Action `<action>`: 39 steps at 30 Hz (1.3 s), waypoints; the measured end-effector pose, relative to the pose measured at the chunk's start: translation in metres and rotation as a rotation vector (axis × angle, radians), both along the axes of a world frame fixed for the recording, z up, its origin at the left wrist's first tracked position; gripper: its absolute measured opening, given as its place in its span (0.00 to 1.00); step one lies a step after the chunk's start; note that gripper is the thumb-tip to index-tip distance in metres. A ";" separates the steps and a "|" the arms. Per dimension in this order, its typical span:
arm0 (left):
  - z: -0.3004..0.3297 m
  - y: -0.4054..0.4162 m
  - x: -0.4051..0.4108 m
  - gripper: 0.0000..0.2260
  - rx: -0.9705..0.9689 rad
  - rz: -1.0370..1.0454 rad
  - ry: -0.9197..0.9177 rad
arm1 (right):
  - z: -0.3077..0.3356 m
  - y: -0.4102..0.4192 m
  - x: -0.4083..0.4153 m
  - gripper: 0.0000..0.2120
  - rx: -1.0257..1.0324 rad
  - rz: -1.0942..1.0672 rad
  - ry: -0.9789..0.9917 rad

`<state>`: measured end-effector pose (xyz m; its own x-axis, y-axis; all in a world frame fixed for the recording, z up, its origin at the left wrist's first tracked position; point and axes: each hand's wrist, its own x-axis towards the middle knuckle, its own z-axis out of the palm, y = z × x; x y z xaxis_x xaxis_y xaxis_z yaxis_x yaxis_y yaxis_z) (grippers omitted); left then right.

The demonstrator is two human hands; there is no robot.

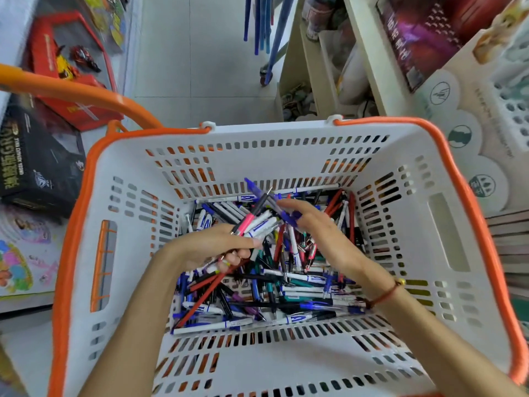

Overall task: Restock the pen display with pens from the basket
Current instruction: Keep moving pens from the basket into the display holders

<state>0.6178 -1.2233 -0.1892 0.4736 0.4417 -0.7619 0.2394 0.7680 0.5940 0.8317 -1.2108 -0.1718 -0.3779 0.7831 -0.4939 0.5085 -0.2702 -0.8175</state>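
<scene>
A white basket (446, 233) with an orange rim fills the view, and a heap of loose pens (286, 287) in blue, red, black, green and white covers its bottom. My left hand (211, 245) grips a bundle of pens (254, 222), among them a pink one and several white ones, fanned up over the heap. My right hand (312, 224) pinches a blue pen (286, 216) beside that bundle. The pen display (512, 110), a white rack with rows of holes, shows at the right edge.
An orange basket handle (74, 93) arcs over the left. Boxed toys (65, 67) stand on the left shelf. A cream shelf unit (329, 67) and stacked books (509, 253) are on the right. Tiled floor (194, 53) lies beyond the basket, with blue poles (266, 30).
</scene>
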 end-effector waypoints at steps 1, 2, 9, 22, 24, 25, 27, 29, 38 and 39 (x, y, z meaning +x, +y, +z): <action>0.004 -0.001 0.001 0.06 -0.022 -0.003 -0.032 | 0.002 0.000 0.002 0.20 -0.011 -0.049 0.014; 0.007 -0.002 0.002 0.08 -0.045 -0.001 -0.061 | 0.004 0.001 0.002 0.19 -0.026 -0.102 0.019; 0.017 -0.006 0.019 0.09 -0.129 0.073 -0.368 | 0.014 0.004 -0.004 0.34 -0.090 -0.345 0.135; 0.031 -0.020 0.047 0.09 -0.129 0.133 -0.372 | 0.019 -0.004 -0.005 0.23 -0.249 -0.486 0.565; 0.035 -0.020 0.048 0.11 -0.110 0.142 -0.334 | 0.020 -0.004 -0.004 0.18 -0.272 -0.481 0.579; 0.037 -0.020 0.048 0.12 -0.111 0.136 -0.332 | 0.022 -0.003 -0.004 0.17 -0.288 -0.472 0.592; 0.040 -0.020 0.047 0.14 -0.109 0.106 -0.352 | 0.023 -0.003 -0.003 0.15 -0.315 -0.425 0.609; 0.041 -0.020 0.045 0.15 -0.111 0.087 -0.369 | 0.025 -0.001 -0.001 0.14 -0.339 -0.349 0.605; 0.041 -0.021 0.047 0.08 -0.128 0.085 -0.378 | 0.018 0.003 0.006 0.12 -0.374 -0.209 0.506; 0.037 -0.021 0.047 0.08 -0.110 0.094 -0.349 | 0.016 0.004 0.007 0.11 -0.354 -0.214 0.464</action>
